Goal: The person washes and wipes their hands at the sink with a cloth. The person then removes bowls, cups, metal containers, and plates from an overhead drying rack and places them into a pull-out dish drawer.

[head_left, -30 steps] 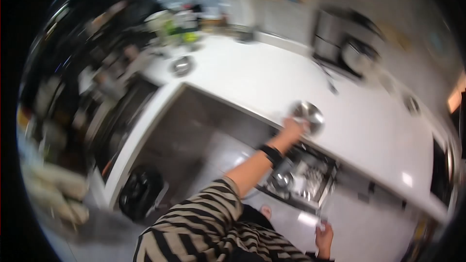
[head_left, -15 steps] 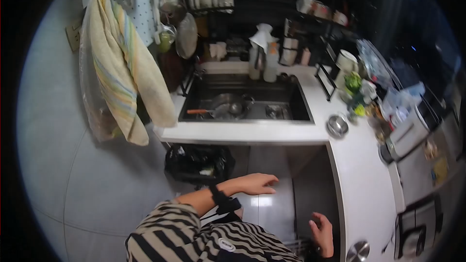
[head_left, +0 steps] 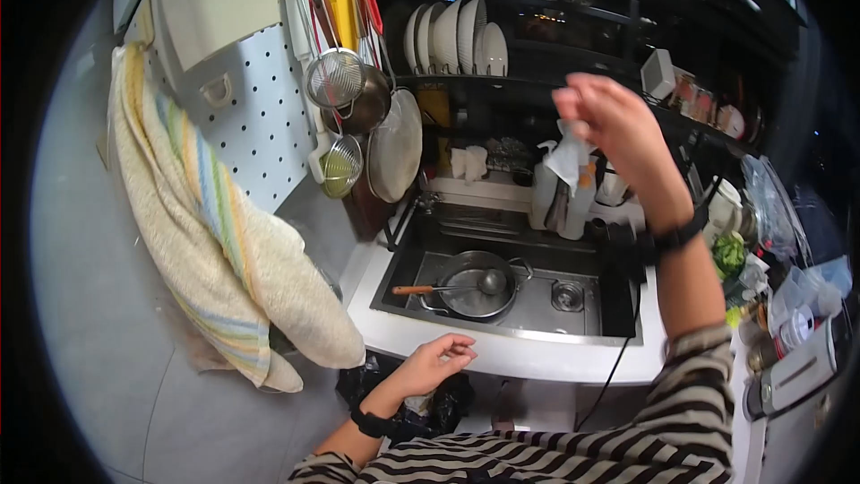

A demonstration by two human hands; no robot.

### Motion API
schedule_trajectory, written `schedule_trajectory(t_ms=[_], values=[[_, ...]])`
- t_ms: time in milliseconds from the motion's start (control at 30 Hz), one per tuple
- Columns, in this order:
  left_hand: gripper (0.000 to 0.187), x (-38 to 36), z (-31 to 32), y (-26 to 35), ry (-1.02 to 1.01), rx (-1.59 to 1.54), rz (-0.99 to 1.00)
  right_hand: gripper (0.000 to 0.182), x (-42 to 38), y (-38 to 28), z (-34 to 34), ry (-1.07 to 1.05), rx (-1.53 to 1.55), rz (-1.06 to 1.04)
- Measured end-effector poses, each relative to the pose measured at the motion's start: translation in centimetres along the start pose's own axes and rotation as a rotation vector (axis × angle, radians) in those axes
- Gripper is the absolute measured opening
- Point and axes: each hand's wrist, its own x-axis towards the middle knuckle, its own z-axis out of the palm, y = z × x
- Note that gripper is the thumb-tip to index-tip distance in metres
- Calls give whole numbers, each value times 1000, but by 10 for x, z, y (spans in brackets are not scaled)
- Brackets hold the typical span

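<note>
My right hand (head_left: 614, 121) is raised high over the back right of the sink, its fingers loosely bent and slightly blurred, with nothing visible in them. Behind and below it in this view are a white cloth (head_left: 564, 161) and spray bottles (head_left: 543, 193). My left hand (head_left: 436, 365) hovers by the counter's front edge, fingers loosely apart and holding nothing. In the sink (head_left: 430, 314) sits a metal pan (head_left: 477, 303); a ladle with a wooden handle (head_left: 414, 289) lies across it.
Strainers (head_left: 334, 78) and pan lids (head_left: 395, 145) hang on the pegboard (head_left: 260, 116) at left. A striped towel (head_left: 193, 224) hangs lower left. Plates (head_left: 445, 36) stand in a rack above the sink. Leafy greens (head_left: 728, 255) and plastic bags (head_left: 811, 291) crowd the right counter.
The view has shifted toward the sink and shelves. My right hand has risen from low beside the right counter to above the sink. My left hand is now at the counter's front edge.
</note>
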Motion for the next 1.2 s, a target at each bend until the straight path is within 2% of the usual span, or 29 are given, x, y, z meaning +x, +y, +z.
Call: schedule_trajectory(t_ms=[67,133,200,267,300,400,433,467,533,567,667,900,1000,1100,1200], values=[[34,-2,-5,4,79,35,-45,29,73,4,4,-25,78,33],[34,-3,-7,3,187,74,-43,27,149,21,10,27,-34,-45],[33,-6,-2,14,330,-23,-86,34,224,50,13,71,-304,-62],[33,-9,-1,16,417,-47,-81,27,264,67,30,145,-494,84],[33,-10,1,16,465,-68,-77,32,268,68,40,170,-579,143],[33,-12,8,20,616,-108,-88,43,315,122,52,146,-249,142],[32,-12,11,20,655,-110,-110,51,326,134,54,99,-246,173],[32,-14,13,18,672,-121,-108,62,310,125,61,108,-316,185],[32,-18,18,14,699,-139,-103,61,306,133,71,278,-334,139],[33,-19,18,10,707,-124,-89,57,302,131,70,318,-421,50],[33,-22,19,10,757,-165,-93,55,307,135,73,389,-516,28],[33,-20,14,11,764,-155,-112,48,302,144,71,486,-430,-88],[33,-20,12,10,764,-152,-114,61,296,133,69,525,-281,-21],[33,-23,12,11,769,-153,-114,57,314,134,61,619,-131,3],[33,-26,13,12,780,-149,-126,55,316,128,52,653,175,-36]])
